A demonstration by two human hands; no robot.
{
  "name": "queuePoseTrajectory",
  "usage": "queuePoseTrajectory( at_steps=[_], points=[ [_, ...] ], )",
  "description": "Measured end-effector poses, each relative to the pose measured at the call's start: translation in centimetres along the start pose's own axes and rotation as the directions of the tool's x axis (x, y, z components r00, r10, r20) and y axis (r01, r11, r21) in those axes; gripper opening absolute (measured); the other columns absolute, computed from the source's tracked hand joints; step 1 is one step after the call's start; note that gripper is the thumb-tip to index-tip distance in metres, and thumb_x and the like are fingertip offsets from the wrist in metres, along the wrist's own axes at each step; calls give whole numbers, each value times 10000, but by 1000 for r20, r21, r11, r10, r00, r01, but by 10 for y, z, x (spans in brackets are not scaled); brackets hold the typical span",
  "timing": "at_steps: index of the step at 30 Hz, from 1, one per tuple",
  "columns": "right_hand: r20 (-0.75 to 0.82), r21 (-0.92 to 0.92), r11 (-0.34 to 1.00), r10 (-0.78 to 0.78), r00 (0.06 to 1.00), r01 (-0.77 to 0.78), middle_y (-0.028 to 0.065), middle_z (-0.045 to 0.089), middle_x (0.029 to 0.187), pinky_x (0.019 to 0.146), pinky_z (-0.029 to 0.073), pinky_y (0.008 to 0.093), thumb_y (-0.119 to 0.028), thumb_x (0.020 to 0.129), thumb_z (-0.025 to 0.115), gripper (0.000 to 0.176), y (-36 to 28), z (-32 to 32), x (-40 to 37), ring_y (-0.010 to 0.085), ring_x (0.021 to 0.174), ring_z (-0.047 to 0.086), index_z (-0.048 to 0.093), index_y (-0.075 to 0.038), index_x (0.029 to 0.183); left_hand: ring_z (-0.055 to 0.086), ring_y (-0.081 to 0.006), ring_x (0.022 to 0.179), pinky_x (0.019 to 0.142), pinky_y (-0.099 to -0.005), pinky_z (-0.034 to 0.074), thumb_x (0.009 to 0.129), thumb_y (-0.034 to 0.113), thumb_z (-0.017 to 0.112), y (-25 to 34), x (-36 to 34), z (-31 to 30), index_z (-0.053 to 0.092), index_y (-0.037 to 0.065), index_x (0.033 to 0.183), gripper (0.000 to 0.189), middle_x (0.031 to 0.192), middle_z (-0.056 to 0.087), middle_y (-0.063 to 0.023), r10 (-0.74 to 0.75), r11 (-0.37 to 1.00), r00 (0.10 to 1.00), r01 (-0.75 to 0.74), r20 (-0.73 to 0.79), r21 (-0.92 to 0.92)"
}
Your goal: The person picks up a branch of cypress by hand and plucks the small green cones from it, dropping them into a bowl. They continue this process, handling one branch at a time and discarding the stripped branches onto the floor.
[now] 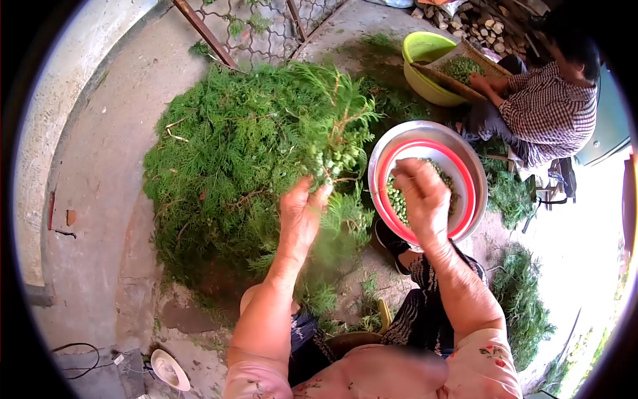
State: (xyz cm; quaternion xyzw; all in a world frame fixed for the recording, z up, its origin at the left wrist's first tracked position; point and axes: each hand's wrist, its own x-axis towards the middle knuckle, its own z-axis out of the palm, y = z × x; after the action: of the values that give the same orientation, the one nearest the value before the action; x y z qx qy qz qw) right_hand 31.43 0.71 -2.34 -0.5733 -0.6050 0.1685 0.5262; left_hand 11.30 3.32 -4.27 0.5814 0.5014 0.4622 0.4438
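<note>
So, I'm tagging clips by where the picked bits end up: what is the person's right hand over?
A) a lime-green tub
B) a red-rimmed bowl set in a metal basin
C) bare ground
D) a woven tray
B: the right hand is above the red-rimmed bowl of small green bits, which sits in the metal basin; the left hand grips a leafy sprig.

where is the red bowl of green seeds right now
The red bowl sits right of centre in the head view, nested in a metal basin, beneath the right hand, just right of the sprig the left hand holds.
</note>
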Motion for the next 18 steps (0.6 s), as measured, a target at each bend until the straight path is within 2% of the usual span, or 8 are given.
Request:
queuePoseTrajectory(
  at_steps=[1, 4, 5, 8, 9, 10, 15, 18],
  points=[
    [-4, 49, 997, -61, 998, 61, 125, 614, 920, 740, 488, 302, 40, 769, 581, 213, -9, 7, -3, 234, 830, 609, 600, -10, 974, 453, -70, 491, 469, -244, 379, 837, 207, 621, -1, -2, 2, 632, 149, 1042, 213, 583, 555, 34, -42, 999, 999, 42, -1, 8],
    [-37, 159, 969, -186, 982, 189, 135, 602, 983, 769, 490, 310, 81, 762, 542, 254, -25, 20, 1, 256, 875, 604, 593, -7, 994, 507, -96, 479, 470, -278, 423, 830, 186, 625, -1, -4, 5, 629, 145, 1007, 181, 574, 587, -21, 156, 931, 985, -170, 69, 322],
    [-51, 188, 957, -216, 975, 222, 140, 596, 1011, 782, 489, 313, 99, 759, 524, 276, -28, 21, 4, 264, 894, 601, 590, -6, 1004, 581, -151, 509, 485, -314, 462, 813, 134, 609, 3, -7, 7, 620, 153, 981, 170, 613, 619, -63, 186, 901, 979, -204, 82, 384],
    [154, 139, 964, -247, 957, 227, 163, 544, 1135, 877, 449, 342, 140, 723, 478, 406, -36, 19, 11, 297, 1040, 544, 557, -19, 1089, 611, -212, 542, 493, -337, 475, 777, 85, 586, 4, -9, 6, 613, 166, 987, 226, 648, 635, -72, 185, 681, 958, -286, 219, 674],
    [316, 96, 967, -255, 914, 237, 176, 482, 1224, 971, 376, 381, 143, 681, 463, 549, -39, 16, 16, 322, 1171, 441, 486, -41, 1198, 621, -252, 572, 501, -363, 483, 752, 75, 567, 6, -10, 6, 614, 173, 985, 257, 655, 633, -87, 171, 685, 957, -287, 235, 670],
    [381, 126, 969, -245, 892, 212, 182, 462, 1244, 1011, 322, 410, 68, 670, 573, 610, -34, 20, 15, 340, 1204, 396, 436, -59, 1251, 620, -255, 570, 499, -368, 483, 756, 81, 564, 7, -11, 6, 612, 174, 989, 256, 651, 631, -90, 161, 686, 954, -293, 255, 666],
    [571, -97, 914, -273, 774, 394, 164, 518, 1135, 948, 356, 413, -94, 589, 731, 668, -31, 23, 11, 333, 1074, 478, 479, -50, 1207, 612, -279, 542, 478, -388, 477, 760, 101, 566, 4, -9, 5, 597, 160, 972, 223, 623, 618, -101, 125, 653, 942, -315, 313, 689],
    [545, -220, 887, -234, 805, 406, 120, 545, 1026, 909, 359, 409, -99, 591, 714, 562, -26, 28, 5, 289, 993, 507, 548, -44, 1124, 605, -292, 523, 459, -391, 469, 749, 98, 581, 1, -8, 6, 578, 112, 908, 159, 600, 607, -119, 83, 598, 946, -299, 313, 744]
  ],
)
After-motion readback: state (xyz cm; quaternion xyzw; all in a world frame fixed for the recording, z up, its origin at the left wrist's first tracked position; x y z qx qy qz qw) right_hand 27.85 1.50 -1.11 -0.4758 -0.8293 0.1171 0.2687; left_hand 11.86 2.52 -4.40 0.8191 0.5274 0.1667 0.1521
